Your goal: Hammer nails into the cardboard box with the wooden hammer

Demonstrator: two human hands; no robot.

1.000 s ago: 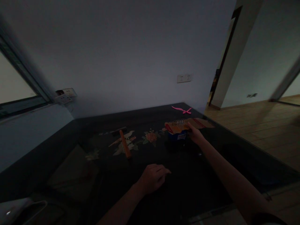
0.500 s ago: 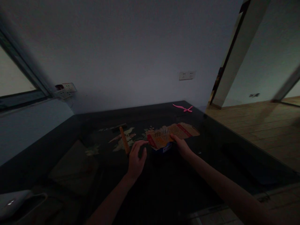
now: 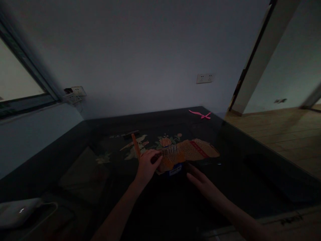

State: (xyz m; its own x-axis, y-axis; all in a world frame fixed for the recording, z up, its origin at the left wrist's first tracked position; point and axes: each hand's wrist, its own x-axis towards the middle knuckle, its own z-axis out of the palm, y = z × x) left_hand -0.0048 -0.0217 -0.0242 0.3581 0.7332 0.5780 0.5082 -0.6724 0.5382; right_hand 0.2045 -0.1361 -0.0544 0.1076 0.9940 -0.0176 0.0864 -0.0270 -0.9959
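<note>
A patterned orange-and-tan cardboard piece [image 3: 187, 152] with red bands lies on the dark table, its near left part over a blue box [image 3: 175, 169]. Several thin nails [image 3: 171, 149] stand upright in a row on the cardboard. My left hand [image 3: 146, 165] is closed at the cardboard's left end, thumb and fingers pinching it; the fingertips are dim. Just right of the blue box, my right hand [image 3: 202, 180] holds nothing, its fingers stretched out and apart. Touching or close to my left fingers is a hammer [image 3: 135, 145] with an orange wooden handle.
A pink ribbon [image 3: 200, 114] lies near the far right corner of the dark table [image 3: 150, 122]. A white object with a cord [image 3: 18, 212] stands at the near left. Wall sockets [image 3: 204, 78] sit above the table. Floral patterns show on the tabletop.
My right hand has let go of the cardboard and drawn back toward me. My left hand has moved onto the cardboard's left end and closed there. The cardboard and box sit slightly nearer.
</note>
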